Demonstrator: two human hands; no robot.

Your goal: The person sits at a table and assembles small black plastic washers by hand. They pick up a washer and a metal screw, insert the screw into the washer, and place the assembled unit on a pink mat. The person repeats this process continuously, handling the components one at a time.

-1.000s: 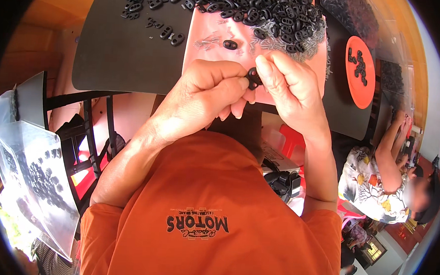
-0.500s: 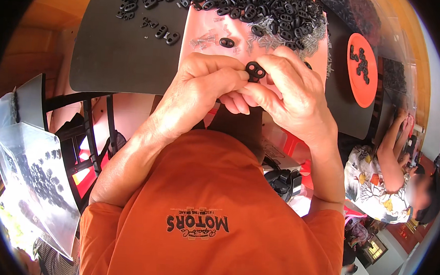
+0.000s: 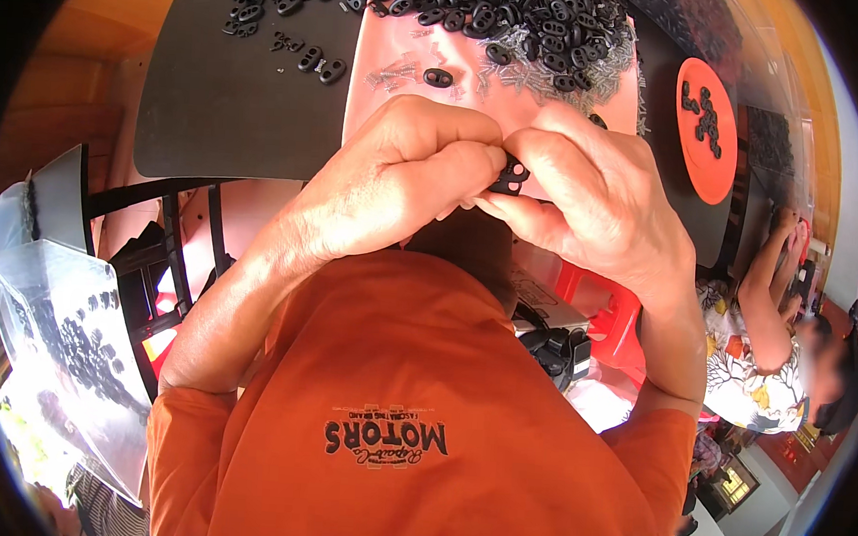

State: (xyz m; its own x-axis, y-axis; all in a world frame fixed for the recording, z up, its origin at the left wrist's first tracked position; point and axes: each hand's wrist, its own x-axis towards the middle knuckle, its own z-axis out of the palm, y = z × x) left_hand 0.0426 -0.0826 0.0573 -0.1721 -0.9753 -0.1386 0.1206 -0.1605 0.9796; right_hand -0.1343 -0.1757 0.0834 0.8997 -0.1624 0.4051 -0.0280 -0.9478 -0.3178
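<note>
A black two-hole cord lock (image 3: 513, 175) is pinched between my hands, close to the table's near edge. My left hand (image 3: 405, 175) is closed, its thumb and fingertips at the left side of the piece. From the right, the thumb and index finger of my right hand (image 3: 603, 195) grip the same piece. Fingers cover part of it, so I cannot see how its parts sit together. Beyond my hands a single cord lock (image 3: 438, 77) lies on the pink sheet (image 3: 387, 47). Small clear-looking springs (image 3: 531, 77) are scattered there, beside a heap of black cord locks (image 3: 481, 18).
A few loose black parts (image 3: 309, 59) lie on the dark tabletop (image 3: 234, 102) at left. On the right stands a red plate (image 3: 691, 165) holding several black pieces. A person in a patterned top (image 3: 758, 382) sits at far right. A red stool (image 3: 611, 312) stands below.
Both hands have come slightly nearer to me, and the cord lock has moved down and right with them. It is now turned differently and more covered by fingers.
</note>
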